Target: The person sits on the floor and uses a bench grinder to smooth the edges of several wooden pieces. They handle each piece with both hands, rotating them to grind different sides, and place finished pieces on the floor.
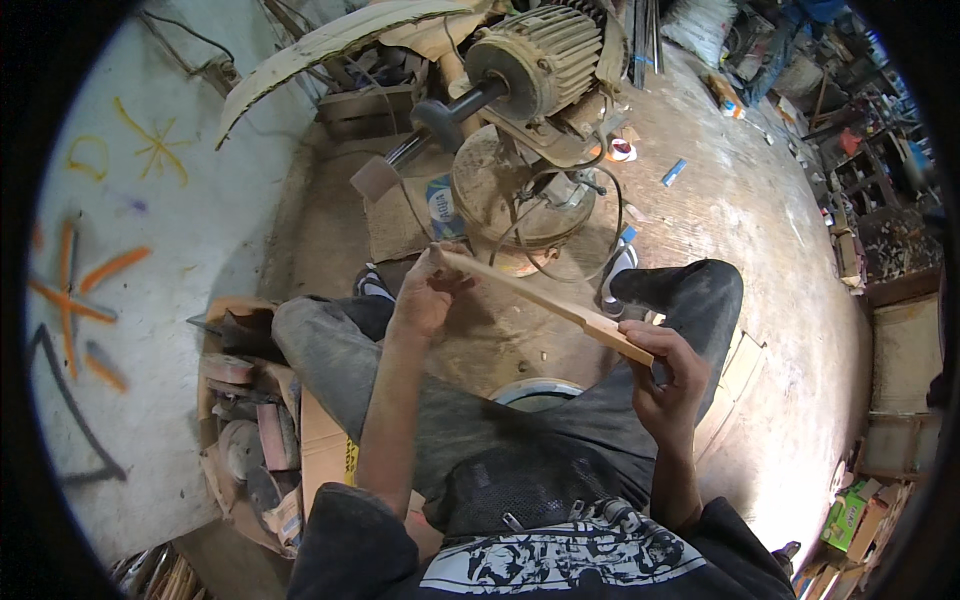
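Note:
A long, narrow piece of pale wood (545,297) slants between my two hands in front of the motor, with a small step in its edge toward the right end. My left hand (428,290) is closed on its far left end. At the near right end my right hand (665,368) pinches it between thumb and fingers. Just beyond the wood stands a dusty electric motor (530,65), its dark shaft carrying a round wheel (437,124) and a small pinkish-brown drum (375,178) at the tip. The drum and the wood are apart.
A cardboard box (325,440) of worn blocks and discs sits by my left leg. Under the motor is a round dusty base (495,190) with looping cable. A blue strip (674,172) and a tape roll (621,150) lie on the floor. A painted wall (150,260) rises at left.

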